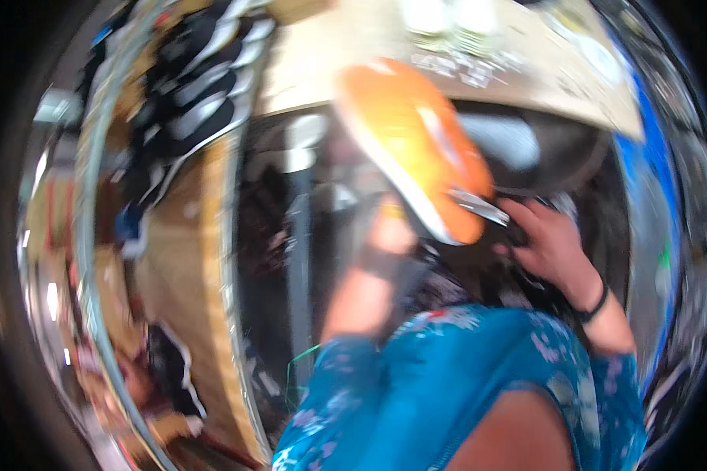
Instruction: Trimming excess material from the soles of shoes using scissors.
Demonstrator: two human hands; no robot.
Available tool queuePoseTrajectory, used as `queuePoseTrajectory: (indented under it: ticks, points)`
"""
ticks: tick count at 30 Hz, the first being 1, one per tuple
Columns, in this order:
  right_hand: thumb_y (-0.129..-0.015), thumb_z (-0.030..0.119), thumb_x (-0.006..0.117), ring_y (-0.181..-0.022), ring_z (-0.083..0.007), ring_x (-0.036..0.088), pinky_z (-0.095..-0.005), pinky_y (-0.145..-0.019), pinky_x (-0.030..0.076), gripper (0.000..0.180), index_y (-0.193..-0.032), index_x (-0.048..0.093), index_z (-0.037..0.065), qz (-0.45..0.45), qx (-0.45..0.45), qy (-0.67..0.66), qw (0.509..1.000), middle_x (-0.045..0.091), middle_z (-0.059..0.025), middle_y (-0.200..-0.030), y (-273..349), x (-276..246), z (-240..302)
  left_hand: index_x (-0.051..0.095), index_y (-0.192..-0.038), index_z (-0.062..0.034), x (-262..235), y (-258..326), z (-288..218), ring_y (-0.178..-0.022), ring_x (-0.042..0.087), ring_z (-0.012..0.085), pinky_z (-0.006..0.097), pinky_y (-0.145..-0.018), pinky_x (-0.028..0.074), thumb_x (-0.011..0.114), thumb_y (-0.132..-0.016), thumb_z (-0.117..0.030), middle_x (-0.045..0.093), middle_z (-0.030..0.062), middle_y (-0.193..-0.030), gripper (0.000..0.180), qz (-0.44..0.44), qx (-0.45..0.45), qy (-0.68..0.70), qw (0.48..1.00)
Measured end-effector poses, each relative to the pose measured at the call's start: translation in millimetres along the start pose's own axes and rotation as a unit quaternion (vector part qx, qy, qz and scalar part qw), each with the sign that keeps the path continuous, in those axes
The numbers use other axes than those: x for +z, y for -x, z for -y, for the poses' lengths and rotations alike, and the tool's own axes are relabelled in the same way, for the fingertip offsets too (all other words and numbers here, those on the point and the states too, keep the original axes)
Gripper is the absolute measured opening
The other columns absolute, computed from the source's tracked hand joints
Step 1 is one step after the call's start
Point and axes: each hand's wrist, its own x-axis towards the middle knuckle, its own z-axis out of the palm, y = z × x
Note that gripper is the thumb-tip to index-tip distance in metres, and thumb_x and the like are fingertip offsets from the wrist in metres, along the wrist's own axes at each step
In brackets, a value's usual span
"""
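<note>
One orange sneaker (420,141) hangs between the person's hands, its long axis slanting from upper left down to lower right, its white sole edge facing the lower left; the left hand (391,228) is at the sole side, just left of the near end, blurred, so I cannot tell whether its fingers are spread or pinching the shoe; the right hand (548,242) curls its fingers around the dark handle of a pair of metal-bladed scissors (481,206); the blades point left and overlap the near right end of the sneaker in view, though contact is unclear; this end lies left of and slightly above the right hand, while the far end reaches toward the front edge of the pale worktable (330,67); a dark basin (562,161) bounds the right side; the widest open room lies left, over the dark gap before the rack of black-and-white shoes (204,102).
</note>
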Motion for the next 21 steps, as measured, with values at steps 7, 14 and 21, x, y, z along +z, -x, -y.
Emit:
queuePoseTrajectory:
  ticks: [7, 14, 21]
  points:
    - [-0.063, 0.013, 0.075, -0.064, -0.0223, 0.058, -0.0345, -0.059, 0.046, 0.051, -0.109, 0.055, 0.004, 0.008, -0.041, -0.127, 0.991, 0.058, -0.0104, -0.074, 16, 26, -21, 0.052, -0.119, -0.0031, -77, -26, 1, -0.102, 0.055, 0.0326, 0.051, -0.087, 0.043, 0.041, -0.093, -0.035, 0.054, 0.0201, -0.113, 0.042, 0.113, 0.099, 0.118, 0.982]
    - [-0.080, 0.030, 0.064, -0.050, -0.0075, 0.047, -0.0186, -0.042, 0.034, 0.047, -0.116, 0.052, 0.002, -0.033, 0.179, -0.446, 0.876, 0.055, -0.0007, -0.068, 32, 30, -67, 0.054, -0.110, 0.0026, -15, -40, -29, -0.098, 0.056, 0.0278, 0.034, -0.089, 0.042, 0.053, -0.080, -0.005, 0.058, 0.0184, -0.107, 0.031, -0.348, 0.359, -0.488, 0.716]
    - [-0.091, 0.022, 0.047, -0.040, -0.0027, 0.034, -0.0173, -0.036, 0.025, 0.035, -0.123, 0.050, 0.009, -0.203, 0.236, -0.361, 0.879, 0.045, 0.0027, -0.059, 28, 20, -97, 0.060, -0.082, 0.0027, 27, -69, -35, -0.082, 0.061, 0.0355, 0.039, -0.070, 0.050, 0.056, -0.068, -0.002, 0.056, 0.0231, -0.096, 0.015, -0.295, 0.243, -0.801, 0.460]
